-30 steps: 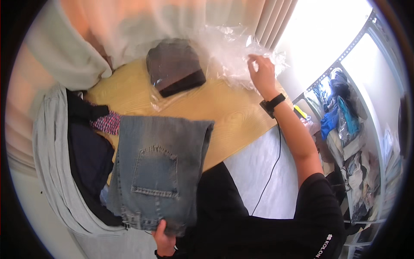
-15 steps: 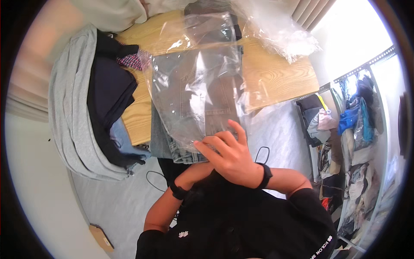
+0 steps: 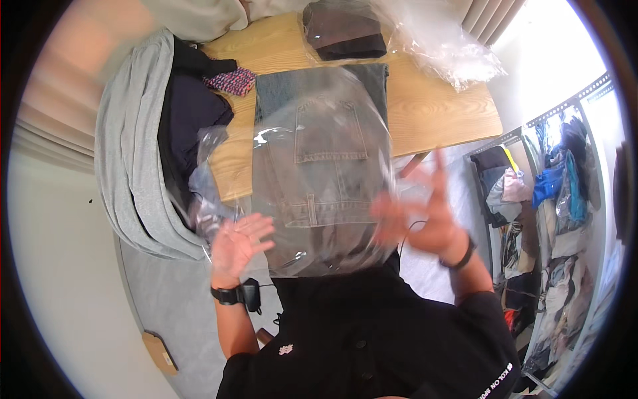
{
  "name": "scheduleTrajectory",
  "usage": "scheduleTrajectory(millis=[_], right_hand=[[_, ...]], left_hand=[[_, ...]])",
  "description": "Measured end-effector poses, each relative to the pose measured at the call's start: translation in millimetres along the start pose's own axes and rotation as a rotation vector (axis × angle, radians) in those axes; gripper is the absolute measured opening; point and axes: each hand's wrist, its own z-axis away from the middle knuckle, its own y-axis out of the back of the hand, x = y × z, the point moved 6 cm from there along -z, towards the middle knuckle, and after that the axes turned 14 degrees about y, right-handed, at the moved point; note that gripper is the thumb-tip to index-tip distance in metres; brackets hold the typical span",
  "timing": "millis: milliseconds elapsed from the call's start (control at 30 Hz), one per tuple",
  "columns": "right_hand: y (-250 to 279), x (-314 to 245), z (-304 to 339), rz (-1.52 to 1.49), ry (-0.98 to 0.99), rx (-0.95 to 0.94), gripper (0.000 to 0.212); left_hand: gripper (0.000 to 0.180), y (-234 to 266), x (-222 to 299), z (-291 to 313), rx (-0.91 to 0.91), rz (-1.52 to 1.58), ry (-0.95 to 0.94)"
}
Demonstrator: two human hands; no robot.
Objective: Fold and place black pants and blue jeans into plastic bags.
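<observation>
Both our left hand [image 3: 240, 249] and blurred right hand [image 3: 428, 223] now spread released fingers beside the jeans [image 3: 279, 100] on the bench [image 3: 438, 110]; the clear bag [image 3: 325, 253] has shifted over their waistband, leaving us their far end uncovered.

The jeans [image 3: 286, 86] are faded grey-blue denim, with paler stitching outlining the pocket [image 3: 331, 136]. The plastic bag [image 3: 319, 256] is colourless and transparent, marked by white glare. The table [image 3: 445, 113] is yellow-tan with a wood-grain pattern. The folded garment [image 3: 342, 30] is dark brown with a black lower band. The draped cloth [image 3: 129, 146] is light grey; the dark garment [image 3: 193, 123] is navy. The small cloth [image 3: 232, 82] is speckled pink, black and white. The shirt [image 3: 392, 326] is black with a white emblem [image 3: 286, 349]. Both wristbands [image 3: 226, 294] are black.
</observation>
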Motion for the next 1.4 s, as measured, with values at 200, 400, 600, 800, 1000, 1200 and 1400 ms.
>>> scheduleTrajectory(millis=[200, 400, 600, 800, 1000, 1200, 1400], right_hand=[[7.5, 110.3, 105.2, -0.232, -0.998, 0.634, 0.032], [-85.1, 22.1, 66.6, -1.324, -1.226, 0.292, 0.058], [-84.9, 86.7, 60.7, -1.132, -1.152, 0.772, 0.067], [-62.6, 126.1, 72.1, -1.122, -1.027, 0.557, 0.055], [-52.8, 112.5, 49.1, -0.971, -0.902, 0.308, 0.047], [-44.3, 134.2, 64.0, -1.148, -1.04, 0.392, 0.038], [-34.3, 128.6, 44.3, -1.164, -1.023, 0.37, 0.037]], left_hand=[[0.091, -12.2, 57.0, 18.3, -0.127, 0.206, -0.226], [0.072, -26.8, 46.1, 8.5, -0.027, 0.226, -0.37], [0.031, -65.8, -4.6, -10.5, 0.157, -0.657, -0.204], [0.026, 30.3, 48.2, 31.4, 0.503, -0.688, -0.137], [0.043, -22.0, 98.5, 10.1, 0.766, -1.008, -0.506], [0.035, -28.3, 93.1, -21.0, 0.787, -1.154, -0.428], [0.024, -24.2, 97.8, -1.8, 0.683, -0.988, -0.457]])
